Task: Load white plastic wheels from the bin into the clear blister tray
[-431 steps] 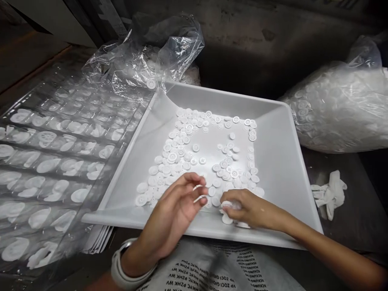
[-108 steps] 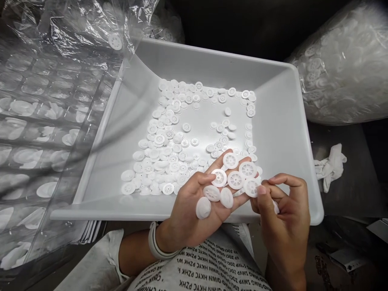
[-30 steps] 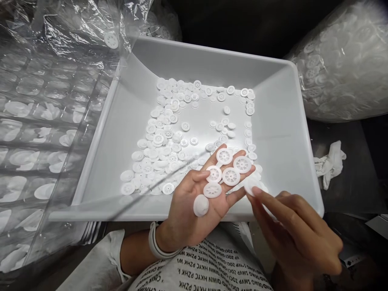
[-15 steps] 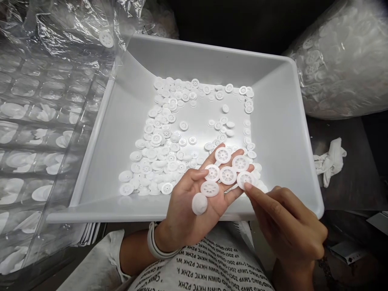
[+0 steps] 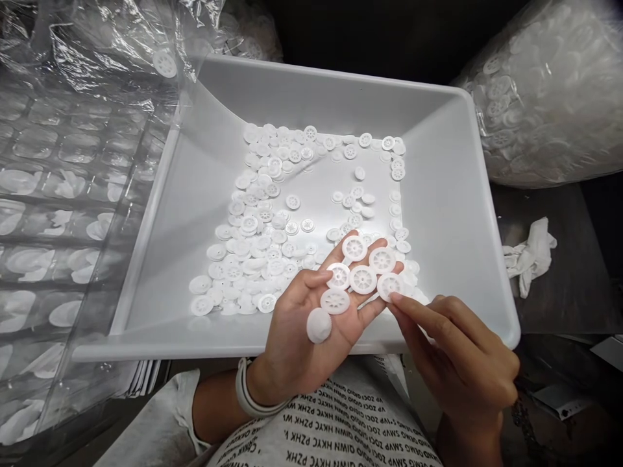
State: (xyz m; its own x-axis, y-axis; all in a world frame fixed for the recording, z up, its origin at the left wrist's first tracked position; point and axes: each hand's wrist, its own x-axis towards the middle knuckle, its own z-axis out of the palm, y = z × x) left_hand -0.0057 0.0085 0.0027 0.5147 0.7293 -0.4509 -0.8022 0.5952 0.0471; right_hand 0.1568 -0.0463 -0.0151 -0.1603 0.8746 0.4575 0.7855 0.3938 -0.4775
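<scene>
Tilted a second ago, the spoked disc (image 5: 390,286) now shows me its spokes for checking, rim pinched by the right hand (image 5: 462,357) beside six discs (image 5: 363,279) on the uncurled left hand (image 5: 298,344), over the tray's (image 5: 195,349) near edge.

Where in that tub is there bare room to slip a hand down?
The main bare patch is the middle of the tub floor, bordered by wheel-shaped discs heaped on the picture's left, scattered ones by the far wall and a small cluster on the right. The near floor is crowded; the left hand and right hand block its right end.
</scene>
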